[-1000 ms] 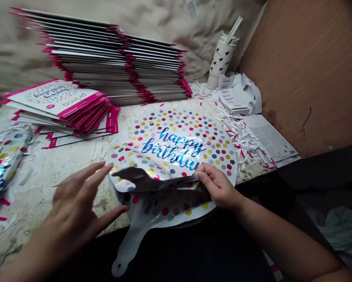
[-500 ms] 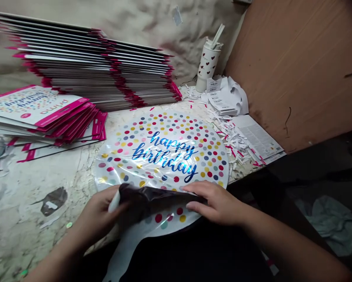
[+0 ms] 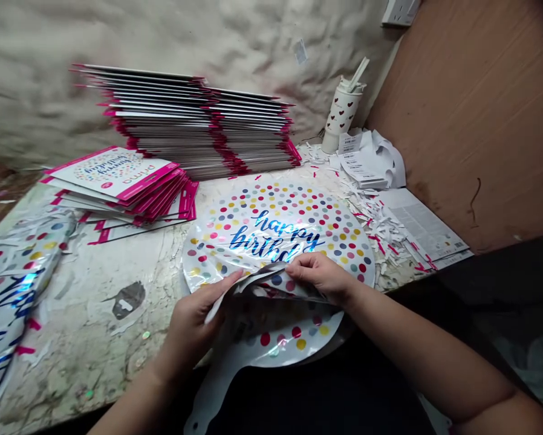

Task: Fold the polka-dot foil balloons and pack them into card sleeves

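Note:
A flat, round foil balloon (image 3: 280, 208) with coloured dots and blue "happy birthday" lettering lies on the table before me. Its near part is gathered into a raised fold that covers the end of the lower word. My left hand (image 3: 199, 311) grips the fold at its left end, thumb on top. At the right end my right hand (image 3: 319, 275) pinches the folded edge between thumb and fingers. Below the fold another dotted foil layer (image 3: 294, 344) shows, and a pale tail (image 3: 217, 383) hangs over the table edge. I cannot tell whether these belong to the same balloon.
A tall stack of pink-edged packs (image 3: 208, 130) stands against the wall, with a looser pile of packs (image 3: 126, 187) to its left. More dotted foil (image 3: 22, 284) lies at far left. A heart-patterned tumbler (image 3: 341, 115), label strips (image 3: 371, 163) and paper scraps (image 3: 375, 223) are at right.
The foil's near edge has been drawn up and away from me, over the lettering. My right hand has gone from resting on the edge to pinching it. The camera view has shifted left.

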`<move>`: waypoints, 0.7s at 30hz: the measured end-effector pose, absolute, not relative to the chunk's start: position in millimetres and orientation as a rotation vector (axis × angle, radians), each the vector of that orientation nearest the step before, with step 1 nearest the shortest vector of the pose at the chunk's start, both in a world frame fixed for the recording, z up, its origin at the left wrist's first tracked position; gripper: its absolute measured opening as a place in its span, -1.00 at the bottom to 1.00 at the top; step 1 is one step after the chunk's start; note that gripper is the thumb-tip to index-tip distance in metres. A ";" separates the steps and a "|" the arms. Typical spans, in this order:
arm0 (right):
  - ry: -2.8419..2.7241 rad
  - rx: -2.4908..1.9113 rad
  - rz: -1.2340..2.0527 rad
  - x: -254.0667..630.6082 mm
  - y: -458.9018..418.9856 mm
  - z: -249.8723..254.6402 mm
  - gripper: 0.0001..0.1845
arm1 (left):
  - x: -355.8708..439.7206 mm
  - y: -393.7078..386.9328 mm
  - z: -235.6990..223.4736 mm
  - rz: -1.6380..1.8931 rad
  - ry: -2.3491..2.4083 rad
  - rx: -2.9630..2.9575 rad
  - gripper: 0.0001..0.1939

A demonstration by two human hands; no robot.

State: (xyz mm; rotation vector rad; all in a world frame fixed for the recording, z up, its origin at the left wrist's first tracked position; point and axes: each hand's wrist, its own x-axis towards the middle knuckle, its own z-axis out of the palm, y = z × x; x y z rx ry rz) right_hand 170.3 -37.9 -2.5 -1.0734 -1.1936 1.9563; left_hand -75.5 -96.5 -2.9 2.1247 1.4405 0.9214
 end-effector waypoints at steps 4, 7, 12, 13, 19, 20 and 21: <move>-0.731 -1.080 2.034 169.2 -35.3 -6.0 -0.76 | -83.0 -116.2 3.8 1.039 1.343 2.275 -0.56; -0.533 -1.056 2.065 170.0 -33.3 -8.0 -0.77 | -84.5 -125.9 4.2 1.062 1.452 2.240 -0.57; -0.805 -0.984 2.087 167.9 -41.2 -8.3 -0.58 | -75.1 -115.1 6.3 1.301 1.677 2.232 -0.43; -0.848 -0.970 2.079 167.0 -43.4 -8.4 -0.55 | -73.2 -111.1 9.4 1.296 1.637 2.320 -0.51; -0.736 -0.969 2.087 166.0 -42.0 -10.8 -0.61 | -74.3 -100.4 23.6 1.068 1.225 2.566 -0.80; -0.645 -0.976 2.034 166.8 -39.3 -11.2 -0.64 | -76.3 -104.7 21.4 0.981 1.190 2.559 -0.81; -0.557 -0.980 1.966 167.9 -36.3 -11.4 -0.68 | -78.9 -111.6 17.8 0.877 1.165 2.558 -0.80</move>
